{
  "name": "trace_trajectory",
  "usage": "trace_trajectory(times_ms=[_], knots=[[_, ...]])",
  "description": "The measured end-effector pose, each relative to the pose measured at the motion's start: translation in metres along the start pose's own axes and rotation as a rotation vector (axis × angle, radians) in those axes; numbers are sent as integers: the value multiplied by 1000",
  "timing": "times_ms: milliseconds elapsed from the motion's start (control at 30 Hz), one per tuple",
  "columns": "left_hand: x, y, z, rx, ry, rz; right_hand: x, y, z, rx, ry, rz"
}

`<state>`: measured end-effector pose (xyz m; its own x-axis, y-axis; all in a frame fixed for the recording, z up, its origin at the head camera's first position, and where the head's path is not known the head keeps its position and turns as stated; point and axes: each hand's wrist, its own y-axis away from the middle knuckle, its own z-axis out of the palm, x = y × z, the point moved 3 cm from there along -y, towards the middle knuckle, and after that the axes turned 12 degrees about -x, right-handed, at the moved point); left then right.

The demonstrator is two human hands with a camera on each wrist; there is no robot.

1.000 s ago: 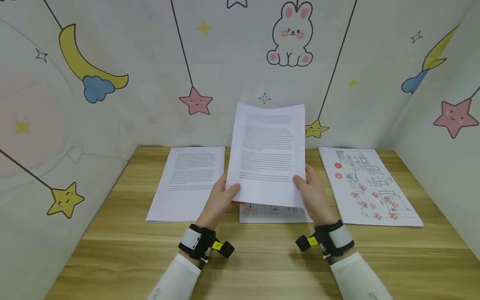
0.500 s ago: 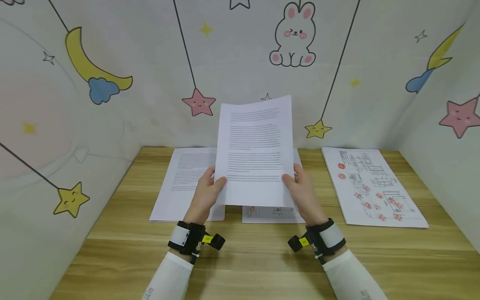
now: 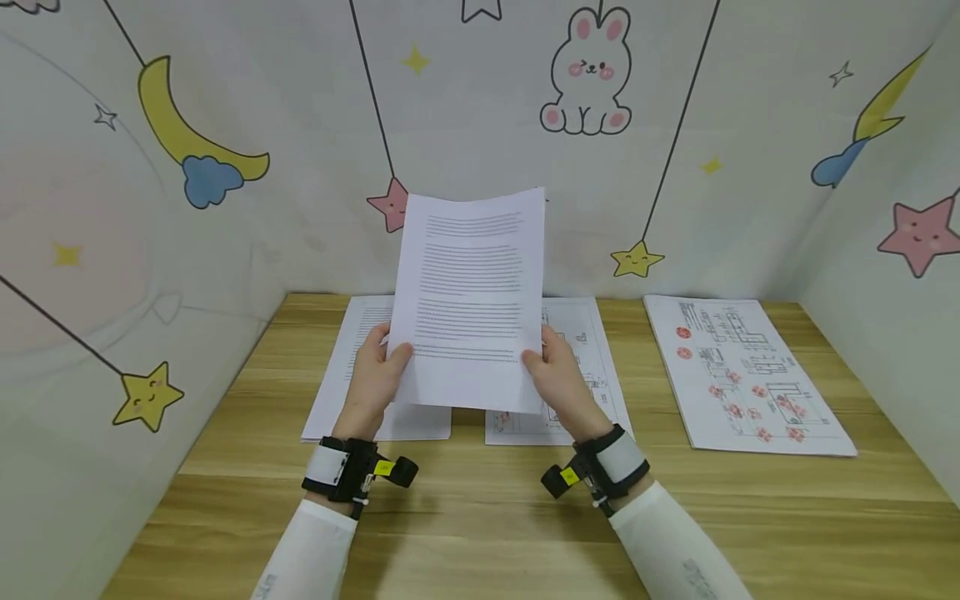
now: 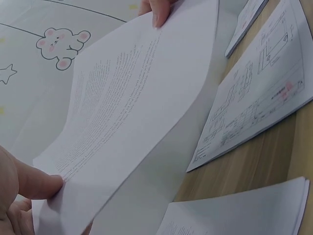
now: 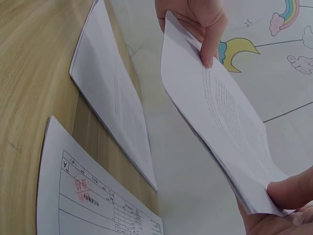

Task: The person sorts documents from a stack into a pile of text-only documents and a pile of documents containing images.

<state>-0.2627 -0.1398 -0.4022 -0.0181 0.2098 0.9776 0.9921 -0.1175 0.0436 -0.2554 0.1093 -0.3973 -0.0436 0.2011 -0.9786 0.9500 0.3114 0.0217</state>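
Between them, my two hands hold up a printed paper sheaf [image 3: 468, 292] covered in lines of text, tilted toward me above the table. My left hand [image 3: 372, 375] pinches its lower left edge, thumb on the front and fingers behind. On the lower right edge my right hand [image 3: 561, 379] grips it the same way. In the right wrist view the paper's thin layered edge shows. Behind it, partly covered in the head view, lie a stack of text pages [image 3: 420, 423] on the left and a stack of drawing sheets [image 3: 600, 358] in the middle.
Another stack of drawings with red stamps [image 3: 750, 375] lies at the right of the wooden table [image 3: 480, 525]. A cartoon-printed backdrop [image 3: 480, 100] rises behind the table's far edge and along both sides.
Both hands have carried the sheaf leftward, from over the middle stack toward the left stack. More of the middle drawings shows now, and less of the left text pages.
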Motion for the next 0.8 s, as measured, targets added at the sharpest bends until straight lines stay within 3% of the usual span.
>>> trace_trajectory(times_ms=[233, 367, 600, 800], knots=[[-9, 5, -25, 75, -15, -24, 5, -14, 21, -39, 22, 14], [-20, 10, -37, 101, -30, -75, 14, -23, 35, -65, 29, 42], [-36, 17, -52, 137, -99, -142, 28, -35, 60, -100, 141, 104], [-47, 17, -63, 158, -193, -195, 31, -39, 78, -130, 230, 93]])
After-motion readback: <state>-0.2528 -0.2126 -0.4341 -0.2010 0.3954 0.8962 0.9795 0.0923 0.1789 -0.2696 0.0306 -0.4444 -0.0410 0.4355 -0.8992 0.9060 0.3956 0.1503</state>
